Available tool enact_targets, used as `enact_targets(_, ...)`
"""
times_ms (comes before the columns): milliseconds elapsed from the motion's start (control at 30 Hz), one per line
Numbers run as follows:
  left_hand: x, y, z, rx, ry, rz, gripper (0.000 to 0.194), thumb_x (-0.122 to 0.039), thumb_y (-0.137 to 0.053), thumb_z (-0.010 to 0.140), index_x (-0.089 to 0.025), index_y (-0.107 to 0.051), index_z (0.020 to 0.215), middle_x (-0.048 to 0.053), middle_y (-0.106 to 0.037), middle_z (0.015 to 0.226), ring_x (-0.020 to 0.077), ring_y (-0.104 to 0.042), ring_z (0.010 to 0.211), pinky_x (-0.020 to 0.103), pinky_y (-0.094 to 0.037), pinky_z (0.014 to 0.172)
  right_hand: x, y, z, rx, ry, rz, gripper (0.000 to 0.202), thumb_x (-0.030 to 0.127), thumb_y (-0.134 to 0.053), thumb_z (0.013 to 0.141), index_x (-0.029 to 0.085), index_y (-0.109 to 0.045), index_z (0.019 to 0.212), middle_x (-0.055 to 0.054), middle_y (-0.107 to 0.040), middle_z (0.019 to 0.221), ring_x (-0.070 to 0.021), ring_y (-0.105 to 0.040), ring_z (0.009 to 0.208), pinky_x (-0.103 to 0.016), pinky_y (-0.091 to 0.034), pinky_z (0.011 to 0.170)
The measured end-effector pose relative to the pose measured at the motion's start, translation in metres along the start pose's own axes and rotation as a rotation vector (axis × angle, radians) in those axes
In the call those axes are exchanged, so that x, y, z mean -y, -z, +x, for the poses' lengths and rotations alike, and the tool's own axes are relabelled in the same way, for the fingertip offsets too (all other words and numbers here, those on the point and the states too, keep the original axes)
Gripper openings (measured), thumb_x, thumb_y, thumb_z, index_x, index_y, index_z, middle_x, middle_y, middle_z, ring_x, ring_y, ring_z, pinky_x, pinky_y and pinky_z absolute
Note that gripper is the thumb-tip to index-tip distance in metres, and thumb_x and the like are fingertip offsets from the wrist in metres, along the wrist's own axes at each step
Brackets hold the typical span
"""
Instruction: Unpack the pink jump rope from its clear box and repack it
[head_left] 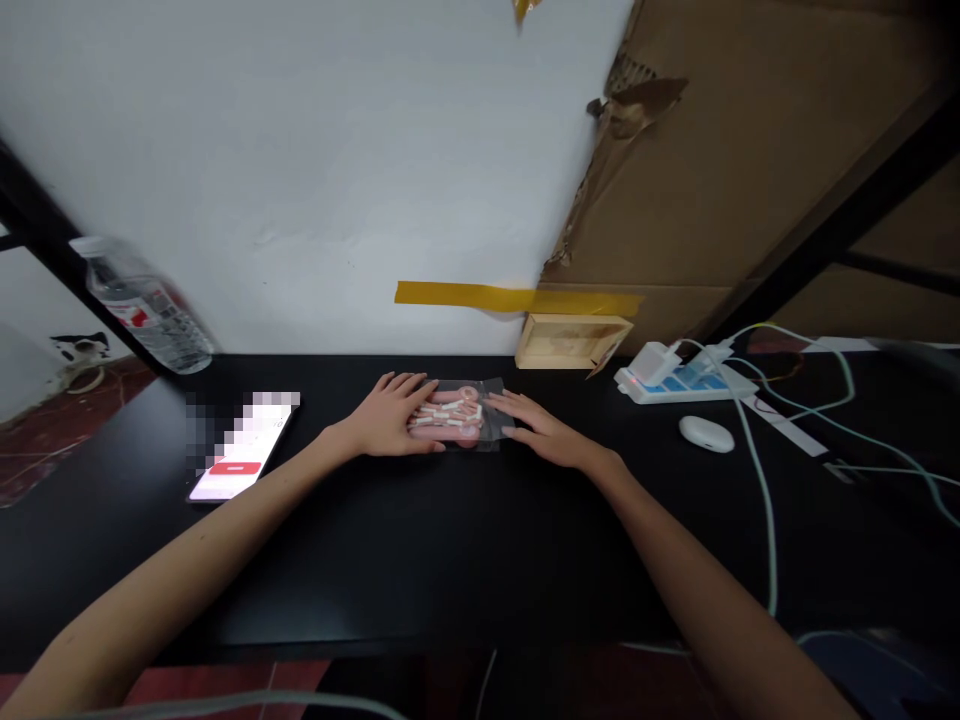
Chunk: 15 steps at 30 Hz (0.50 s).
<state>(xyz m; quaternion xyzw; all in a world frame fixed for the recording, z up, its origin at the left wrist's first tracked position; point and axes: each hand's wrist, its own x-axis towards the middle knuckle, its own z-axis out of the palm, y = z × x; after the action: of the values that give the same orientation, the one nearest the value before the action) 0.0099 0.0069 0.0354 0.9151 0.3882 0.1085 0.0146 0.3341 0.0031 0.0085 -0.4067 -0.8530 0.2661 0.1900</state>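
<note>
A clear plastic packet (pixel 491 430) lies flat on the black desk, between my hands. Inside are two pink handle-like rods and a bundle of pink and white segments, which look like a beaded skipping rope (pixel 450 412). My left hand (pixel 390 415) rests palm down over the packet's left end, fingers and thumb spread, hiding that end. From the other side, my right hand (pixel 544 430) reaches in with outstretched fingers, its tips at the packet's right edge. Neither hand is closed around it.
On the left are a lit phone (pixel 244 450) and a clear water bottle (pixel 150 310). A shallow wooden box (pixel 574 342) stands against the wall. To the right are a power strip (pixel 682 385) with chargers, a white earbud case (pixel 706 434) and loose cables (pixel 765 510).
</note>
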Motion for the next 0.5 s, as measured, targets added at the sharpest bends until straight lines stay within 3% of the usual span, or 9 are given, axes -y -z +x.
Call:
enact_targets(233,0.006,0.001,0.001,0.003,0.016,0.007,0.099,-0.085,-0.051,0.079,-0.021,-0.035,0.153,0.017,-0.041,0.156,0.0392,-0.036,0.143,0.059,-0.022,0.116,0.007,0.013,-0.008,0.027,-0.04,0.061,0.067,0.055,-0.066,0.088,0.029,-0.05,0.148,-0.007,-0.042,0.159,-0.0312,-0.03,0.151,-0.058,-0.025,0.122)
enact_targets(333,0.007,0.0,0.001,0.008,0.021,0.01,0.1,-0.085,-0.051,0.079,-0.021,-0.035,0.153,0.017,-0.04,0.156,0.0393,-0.036,0.143,0.058,-0.022,0.116,0.009,0.006,-0.006,-0.02,-0.032,-0.003,0.072,0.056,-0.071,0.083,0.026,-0.052,0.145,-0.011,-0.045,0.157,-0.0317,-0.033,0.149,-0.057,-0.028,0.121)
enact_targets(500,0.007,0.0,0.0,0.02,0.017,0.027,0.103,-0.086,-0.048,0.08,-0.015,-0.034,0.154,0.021,-0.039,0.157,0.0415,-0.035,0.144,0.059,-0.022,0.116,0.009,-0.012,0.001,-0.173,-0.038,-0.102,0.063,0.055,-0.066,0.087,0.026,-0.056,0.141,-0.013,-0.055,0.147,-0.0337,-0.047,0.14,-0.059,-0.035,0.116)
